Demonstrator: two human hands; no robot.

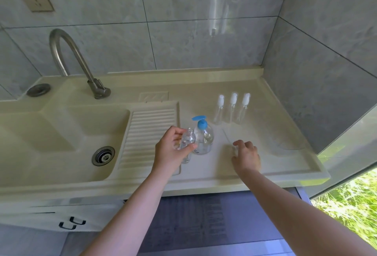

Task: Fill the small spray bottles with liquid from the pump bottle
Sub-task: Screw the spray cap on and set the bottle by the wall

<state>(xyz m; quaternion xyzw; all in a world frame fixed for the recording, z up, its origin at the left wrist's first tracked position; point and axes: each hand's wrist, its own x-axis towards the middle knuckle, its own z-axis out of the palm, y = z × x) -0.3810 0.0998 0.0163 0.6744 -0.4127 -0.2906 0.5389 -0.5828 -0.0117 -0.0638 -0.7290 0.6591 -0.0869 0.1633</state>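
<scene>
We found the left hand [173,147], at centre frame, holding a small clear plastic spray bottle [186,145] with its cap off and its threaded neck open upward; the grip was fingers and thumb wrapped round the body, the bottle tilted slightly. Just beside it, to the right, stood the clear rounded pump bottle with the blue pump head [203,136], partly filled with colourless liquid, upright on the cream moulded table [265,162].

The right hand [246,154], right of centre, reached low over the table with fingers loosely spread. Something small and clear appeared under its fingertips, possibly the removed sprayer; blur prevented confirmation, and we could not tell whether it was gripped.

Three slim clear spray bottles with white caps [232,107] stood in a row in the upper right of the table, well apart from the hands, apparently unfilled.

In our judgement, the first fill was in hand: bottle opened, no liquid yet transferred. The next move calls for bringing the narrow neck under the pump spout and pressing the head; the small opening leaves little margin for spillage on the smooth, glossy surface.
</scene>
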